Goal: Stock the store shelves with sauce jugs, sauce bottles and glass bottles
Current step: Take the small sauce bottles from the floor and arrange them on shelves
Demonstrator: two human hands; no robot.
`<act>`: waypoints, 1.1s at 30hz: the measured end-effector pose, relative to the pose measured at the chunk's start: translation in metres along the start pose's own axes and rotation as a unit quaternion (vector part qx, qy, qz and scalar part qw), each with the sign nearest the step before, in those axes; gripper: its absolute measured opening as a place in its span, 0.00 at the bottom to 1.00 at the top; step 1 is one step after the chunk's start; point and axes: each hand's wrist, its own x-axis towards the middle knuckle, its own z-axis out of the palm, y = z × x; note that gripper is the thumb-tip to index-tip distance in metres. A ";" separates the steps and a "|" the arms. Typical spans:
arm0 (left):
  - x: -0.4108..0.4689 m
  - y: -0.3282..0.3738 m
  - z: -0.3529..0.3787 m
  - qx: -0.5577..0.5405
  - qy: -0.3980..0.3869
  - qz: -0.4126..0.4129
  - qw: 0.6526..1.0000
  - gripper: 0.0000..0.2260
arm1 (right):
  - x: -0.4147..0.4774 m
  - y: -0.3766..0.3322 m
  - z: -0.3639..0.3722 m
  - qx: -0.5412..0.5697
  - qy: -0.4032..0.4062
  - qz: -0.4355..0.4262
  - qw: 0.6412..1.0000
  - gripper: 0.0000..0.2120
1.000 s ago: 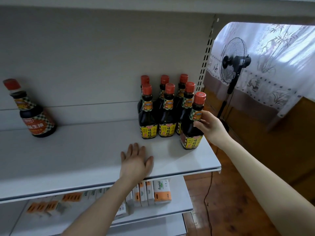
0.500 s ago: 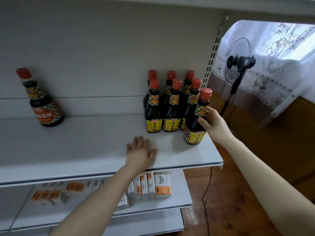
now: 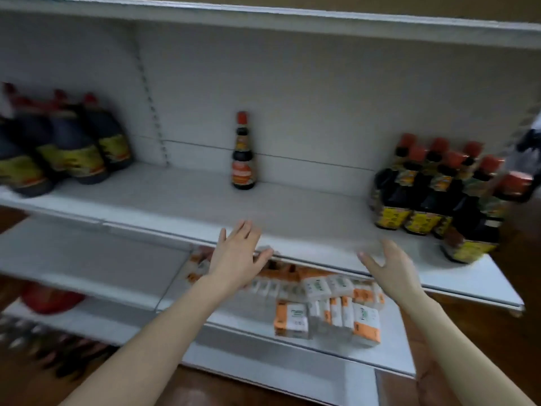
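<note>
Both hands are empty with fingers extended, the left hand [image 3: 237, 253] at the front edge of the middle shelf [image 3: 292, 212] and the right hand [image 3: 389, 265] near it, while sauce jugs [image 3: 58, 145] stand far left, a lone sauce bottle [image 3: 243, 152] stands upright centre-rear, and clustered red-capped bottles [image 3: 433, 194] occupy the right end.

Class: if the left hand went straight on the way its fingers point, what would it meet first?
Probably the lone sauce bottle: the left hand points across bare shelf toward it, though it might pass just right and reach the back panel.
</note>
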 end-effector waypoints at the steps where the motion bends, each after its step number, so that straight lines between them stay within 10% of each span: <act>1: -0.018 -0.025 -0.006 -0.004 0.003 -0.022 1.000 0.28 | -0.005 -0.026 0.017 0.003 -0.021 -0.025 0.999 0.31; 17: -0.275 -0.318 -0.035 -0.041 0.052 -0.405 0.912 0.29 | -0.089 -0.370 0.258 0.029 -0.256 -0.358 0.897 0.32; 33: -0.281 -0.575 -0.004 -0.122 -0.023 -0.515 0.848 0.29 | -0.084 -0.587 0.497 -0.015 -0.424 -0.344 0.838 0.31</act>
